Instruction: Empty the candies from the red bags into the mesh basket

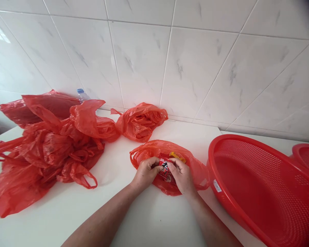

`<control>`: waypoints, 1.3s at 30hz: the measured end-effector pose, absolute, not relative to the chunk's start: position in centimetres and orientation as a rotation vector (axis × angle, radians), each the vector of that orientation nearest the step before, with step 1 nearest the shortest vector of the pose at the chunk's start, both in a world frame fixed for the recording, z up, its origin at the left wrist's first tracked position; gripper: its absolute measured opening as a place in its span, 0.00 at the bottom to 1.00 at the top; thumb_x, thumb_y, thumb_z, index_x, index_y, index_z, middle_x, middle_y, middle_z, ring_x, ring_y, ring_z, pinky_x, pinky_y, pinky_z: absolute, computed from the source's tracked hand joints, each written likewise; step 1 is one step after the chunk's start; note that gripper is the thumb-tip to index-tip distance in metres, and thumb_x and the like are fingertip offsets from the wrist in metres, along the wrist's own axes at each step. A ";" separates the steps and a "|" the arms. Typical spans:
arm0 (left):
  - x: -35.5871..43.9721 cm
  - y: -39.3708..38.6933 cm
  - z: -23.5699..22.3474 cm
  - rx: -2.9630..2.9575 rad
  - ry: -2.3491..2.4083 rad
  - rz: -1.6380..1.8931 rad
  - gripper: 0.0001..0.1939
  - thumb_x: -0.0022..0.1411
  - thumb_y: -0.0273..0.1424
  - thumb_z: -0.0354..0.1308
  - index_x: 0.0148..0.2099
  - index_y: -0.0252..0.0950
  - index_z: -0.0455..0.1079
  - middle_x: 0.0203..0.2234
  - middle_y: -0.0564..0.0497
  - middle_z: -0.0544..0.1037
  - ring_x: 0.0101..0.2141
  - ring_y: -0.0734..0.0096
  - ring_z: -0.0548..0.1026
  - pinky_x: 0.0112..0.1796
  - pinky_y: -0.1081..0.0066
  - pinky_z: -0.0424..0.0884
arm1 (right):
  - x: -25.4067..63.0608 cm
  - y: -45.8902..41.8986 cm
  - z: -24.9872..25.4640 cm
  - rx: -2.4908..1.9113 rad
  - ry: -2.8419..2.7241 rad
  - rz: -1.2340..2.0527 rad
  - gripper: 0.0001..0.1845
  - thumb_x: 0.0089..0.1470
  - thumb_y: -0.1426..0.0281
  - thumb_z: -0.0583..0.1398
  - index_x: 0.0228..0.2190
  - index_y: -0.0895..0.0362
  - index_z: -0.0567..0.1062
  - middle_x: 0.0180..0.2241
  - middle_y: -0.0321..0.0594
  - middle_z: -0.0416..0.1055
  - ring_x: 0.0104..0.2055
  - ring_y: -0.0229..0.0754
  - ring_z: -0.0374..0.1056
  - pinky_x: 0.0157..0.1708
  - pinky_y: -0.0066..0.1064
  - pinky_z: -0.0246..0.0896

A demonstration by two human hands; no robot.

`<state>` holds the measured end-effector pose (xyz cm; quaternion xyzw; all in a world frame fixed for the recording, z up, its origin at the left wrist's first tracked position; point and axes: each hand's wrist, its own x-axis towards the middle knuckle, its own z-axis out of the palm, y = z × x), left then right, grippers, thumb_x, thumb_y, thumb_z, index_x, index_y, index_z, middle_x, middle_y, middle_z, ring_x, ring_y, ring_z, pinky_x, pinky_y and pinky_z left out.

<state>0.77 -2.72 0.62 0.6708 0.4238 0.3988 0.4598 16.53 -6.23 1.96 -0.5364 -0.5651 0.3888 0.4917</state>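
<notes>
Between my two hands is a small red snack packet with black and white print. My left hand pinches its upper left side, thumb and fingers closed. On the other side my right hand grips the packet's upper right part. Both hands are over the open mouth of a red plastic bag lying on the white table. A yellow packet lies in the bag just behind my right hand. The rest of the bag's contents is hidden by my hands.
A heap of crumpled red plastic bags covers the left side. Another bunched red bag sits at the back by the tiled wall, near a clear bottle with a blue cap. Large red perforated basket stands right, a second basket behind it.
</notes>
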 end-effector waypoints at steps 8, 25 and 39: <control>0.8 -2.9 1.0 1.635 0.984 0.954 0.07 0.58 0.32 0.58 0.38 0.36 0.71 0.29 0.52 0.77 0.30 0.71 0.73 0.31 0.73 0.68 | 16.5 -6.0 2.0 -1.386 -1.278 0.896 0.12 0.54 0.59 0.57 0.31 0.56 0.72 0.27 0.37 0.71 0.29 0.40 0.66 0.29 0.29 0.63; 0.8 -2.9 0.8 1.736 1.020 0.975 0.05 0.58 0.26 0.54 0.31 0.36 0.71 0.25 0.54 0.76 0.27 0.72 0.73 0.29 0.73 0.68 | 16.6 -5.9 2.5 -1.390 -1.261 1.012 0.18 0.53 0.55 0.57 0.35 0.57 0.73 0.20 0.34 0.66 0.21 0.38 0.61 0.19 0.28 0.56; 1.0 -4.0 1.6 2.537 0.955 1.126 0.26 0.52 0.34 0.65 0.51 0.41 0.61 0.48 0.42 0.67 0.48 0.54 0.67 0.45 0.55 0.68 | 16.6 -5.8 2.2 -1.442 -1.160 0.839 0.16 0.52 0.55 0.58 0.27 0.57 0.70 0.24 0.33 0.68 0.26 0.37 0.62 0.26 0.27 0.59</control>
